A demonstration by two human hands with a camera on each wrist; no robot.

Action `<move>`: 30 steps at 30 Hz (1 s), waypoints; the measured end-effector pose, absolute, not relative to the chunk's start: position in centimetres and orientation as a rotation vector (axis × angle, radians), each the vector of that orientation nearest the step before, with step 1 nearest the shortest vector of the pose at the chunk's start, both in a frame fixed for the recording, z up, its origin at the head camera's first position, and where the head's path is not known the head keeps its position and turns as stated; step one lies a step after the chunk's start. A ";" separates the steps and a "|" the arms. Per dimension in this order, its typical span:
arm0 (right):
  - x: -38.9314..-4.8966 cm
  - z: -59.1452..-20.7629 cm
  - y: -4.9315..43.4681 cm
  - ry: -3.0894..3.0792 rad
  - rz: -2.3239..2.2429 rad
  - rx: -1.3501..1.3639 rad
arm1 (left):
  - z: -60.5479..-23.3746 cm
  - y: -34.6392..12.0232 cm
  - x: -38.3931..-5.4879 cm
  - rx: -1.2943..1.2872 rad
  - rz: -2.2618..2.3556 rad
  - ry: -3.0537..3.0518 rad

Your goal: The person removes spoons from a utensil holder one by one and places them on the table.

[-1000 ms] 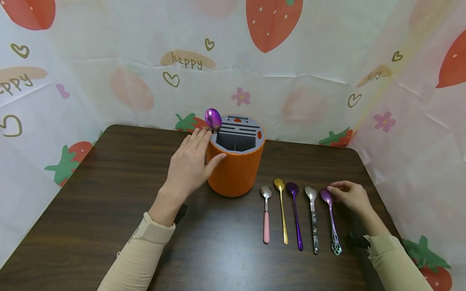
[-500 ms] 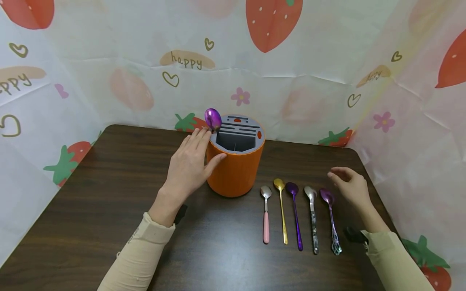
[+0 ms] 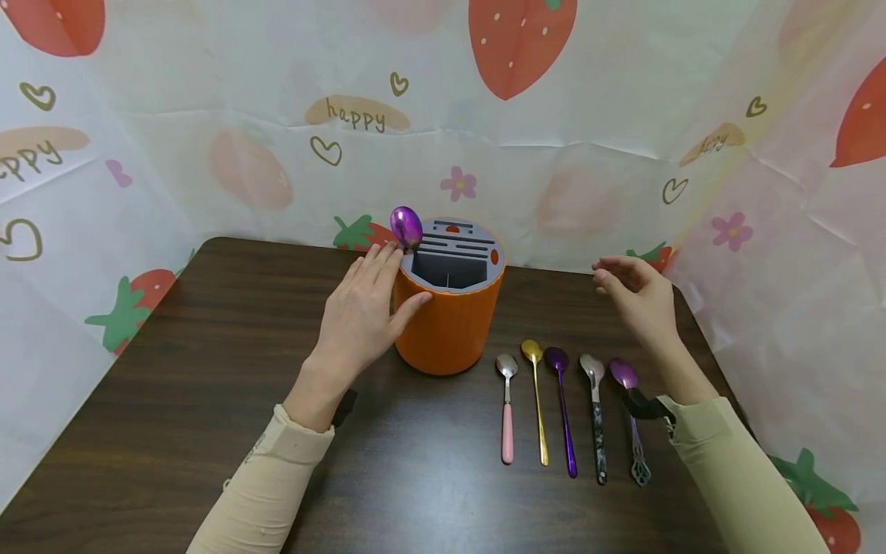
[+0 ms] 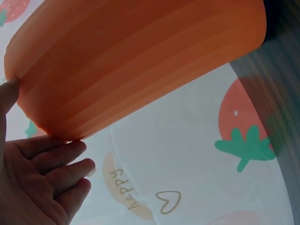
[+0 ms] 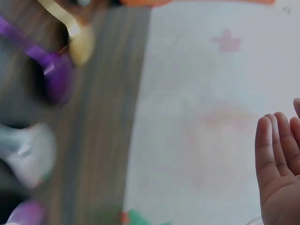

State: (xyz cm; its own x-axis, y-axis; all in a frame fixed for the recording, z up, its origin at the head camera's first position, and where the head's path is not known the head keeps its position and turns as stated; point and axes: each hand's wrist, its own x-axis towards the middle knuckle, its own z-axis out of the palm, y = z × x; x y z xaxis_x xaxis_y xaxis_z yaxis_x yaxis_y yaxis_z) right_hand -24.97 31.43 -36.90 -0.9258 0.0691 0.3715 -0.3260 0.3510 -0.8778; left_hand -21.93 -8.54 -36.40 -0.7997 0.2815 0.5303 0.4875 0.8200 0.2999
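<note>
My left hand [image 3: 360,308] lies against the left side of an orange utensil holder [image 3: 446,331], its fairly straight fingers at the rim and the thumb across the front. In the left wrist view, thumb and forefinger touch the orange wall [image 4: 140,61]. A shiny purple spoon [image 3: 406,226] stands bowl-up at the holder's left rim. My right hand [image 3: 640,300] is raised above the back right of the table with loosely bent fingers and nothing in it. Below its wrist lies a purple spoon [image 3: 624,374] with an ornate handle, partly covered by the black wrist strap.
Left of that spoon lie a marbled-handle spoon [image 3: 597,423], a dark purple spoon [image 3: 564,412], a gold spoon [image 3: 537,400] and a pink-handled spoon [image 3: 507,415], all bowls away from me. The holder's grey top [image 3: 481,235] has slots and a wide opening. A strawberry-print cloth hangs behind the table.
My right hand has left the ornate purple spoon, which stays on the table, and moved up, away from me and slightly left. My left hand and the holder stay put.
</note>
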 end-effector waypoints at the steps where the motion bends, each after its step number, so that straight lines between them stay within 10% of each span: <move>1: -25.1 -36.4 30.8 -2.253 1.628 0.249 | -36.4 -8.6 -21.9 -0.571 -0.591 -2.528; 30: -28.2 -29.3 15.5 -2.404 1.604 0.789 | -36.3 -8.6 -21.9 -0.577 -0.586 -2.525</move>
